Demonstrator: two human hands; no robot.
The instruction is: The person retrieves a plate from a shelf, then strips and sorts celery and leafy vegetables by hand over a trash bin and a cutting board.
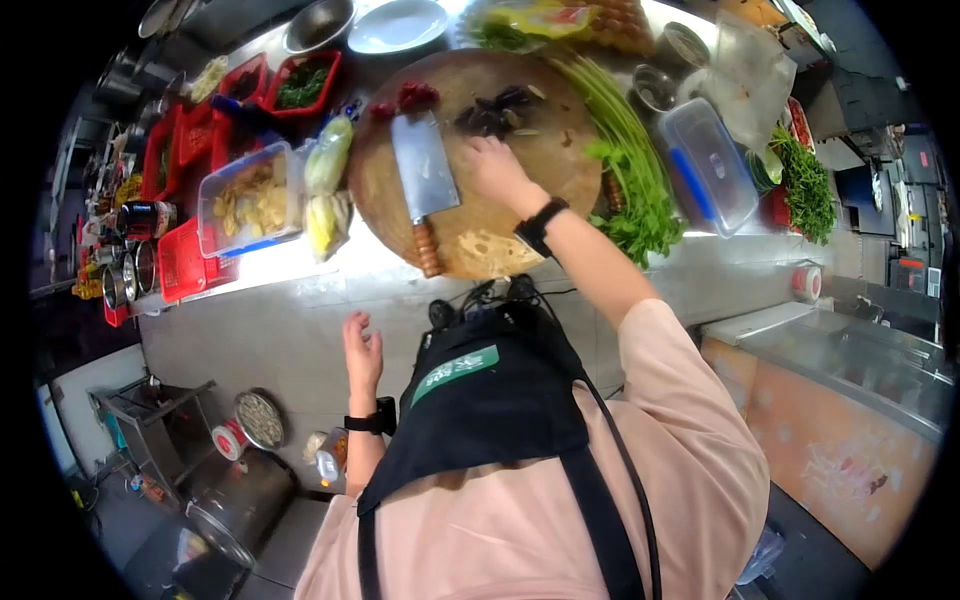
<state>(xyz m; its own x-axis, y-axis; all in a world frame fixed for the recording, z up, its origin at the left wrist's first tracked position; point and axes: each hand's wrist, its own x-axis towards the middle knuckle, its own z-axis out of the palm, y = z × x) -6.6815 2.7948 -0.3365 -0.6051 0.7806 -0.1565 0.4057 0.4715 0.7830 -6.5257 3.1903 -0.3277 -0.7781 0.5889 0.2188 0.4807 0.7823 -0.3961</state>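
On a round wooden cutting board (380, 200) lies a cleaver (425, 160), blade away from me and its wooden handle near the board's front edge. My right hand (500, 175) reaches over the board, its fingertips at the near side of a pile of dark pieces (490, 115); whether they grip anything is hidden. Small red pieces (417, 97) lie beyond the cleaver's blade. Away from the board, my left hand (362, 348) hangs in the air in front of the table edge, fingers apart and curled a little, with nothing in it.
Left of the board are pale green vegetables (328, 160), a clear box of yellowish pieces (250, 205) and red baskets (183, 262). To its right lie long green stalks (625, 135) and a clear blue-edged container (712, 165). A white plate (397, 25) stands behind.
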